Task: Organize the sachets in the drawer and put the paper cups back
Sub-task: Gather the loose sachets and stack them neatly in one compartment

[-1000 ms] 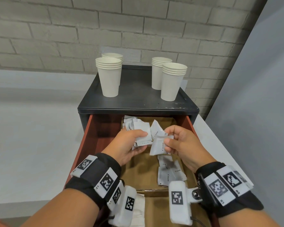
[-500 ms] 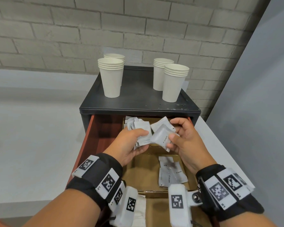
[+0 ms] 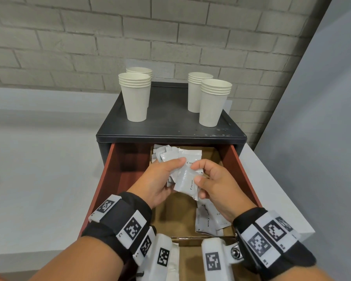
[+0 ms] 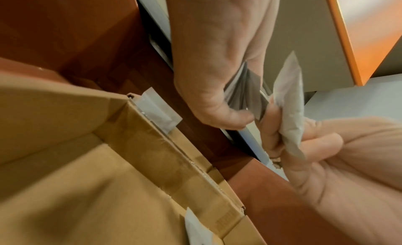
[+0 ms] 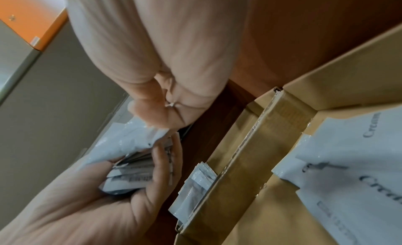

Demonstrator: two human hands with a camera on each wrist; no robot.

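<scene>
Above the open reddish drawer [image 3: 107,171], the left hand [image 3: 158,181] holds a fanned bundle of sachets [image 3: 180,157], its grip curled with the thumb pressed on top of the stack. Just beside it, the right hand [image 3: 215,185] pinches a single white sachet [image 3: 185,180] printed "Cream" between thumb and fingers, its edge touching the bundle. Both hands hover over a cardboard box [image 3: 176,211] that sits inside the drawer. More loose sachets [image 3: 209,222] lie flat on the box's floor near the right wrist, and the right wrist view shows a few sachets standing on edge in the gap behind the box's far wall [image 5: 195,183]. On the black cabinet top [image 3: 170,118] stand four stacks of paper cups [image 3: 135,98], upright, two at the left and two at the right, well apart from the hands.
</scene>
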